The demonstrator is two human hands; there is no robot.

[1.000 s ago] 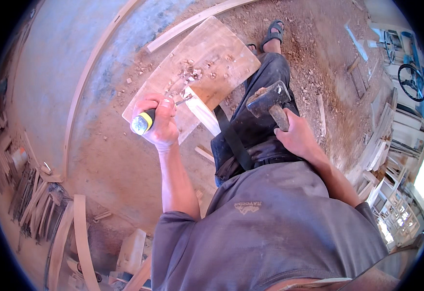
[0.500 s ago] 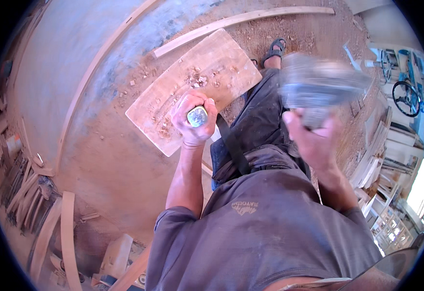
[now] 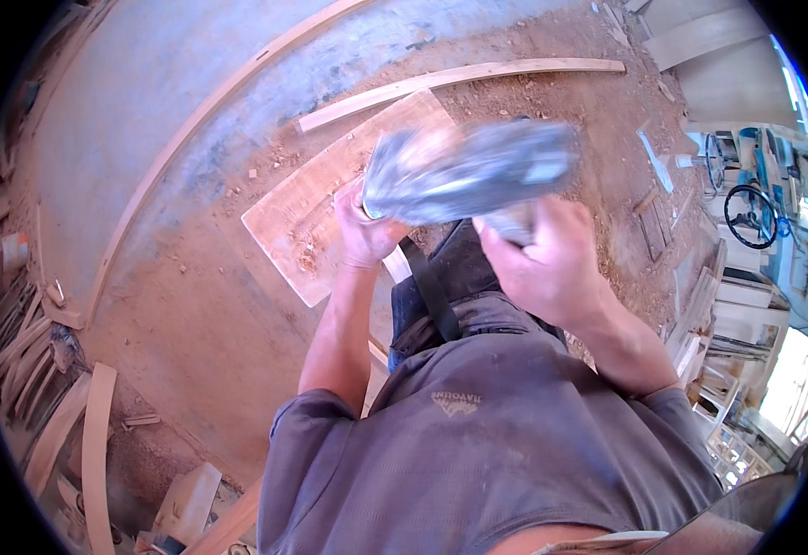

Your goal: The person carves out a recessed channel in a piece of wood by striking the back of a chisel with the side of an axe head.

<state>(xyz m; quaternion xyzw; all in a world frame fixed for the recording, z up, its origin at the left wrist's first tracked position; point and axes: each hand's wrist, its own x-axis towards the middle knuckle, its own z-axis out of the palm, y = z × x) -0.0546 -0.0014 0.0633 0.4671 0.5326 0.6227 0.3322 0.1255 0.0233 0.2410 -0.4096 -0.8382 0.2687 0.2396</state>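
Note:
My left hand [image 3: 361, 239] is closed round the upright handle of a chisel [image 3: 373, 212] over a pale wooden board [image 3: 284, 222]. Its blade is hidden below the fist. In my right hand [image 3: 557, 254] is the short handle of a mallet [image 3: 478, 176], its big grey-blue head smeared by motion. The head reaches across to the top of the chisel and covers most of it; whether they touch I cannot tell. Wood chips [image 3: 306, 264] lie on the board beside my left hand.
Beyond the board lies a long wooden strip [image 3: 459, 76]. A longer curved strip [image 3: 177, 148] runs along the left. Wood pieces [image 3: 30, 347] are piled at the lower left. At the right are a black steering wheel [image 3: 751, 216] and stacked planks [image 3: 697, 301].
The mallet has swung left from the right side to over the chisel, my right hand moving with it. My left hand keeps its grip on the chisel. The view has shifted a little.

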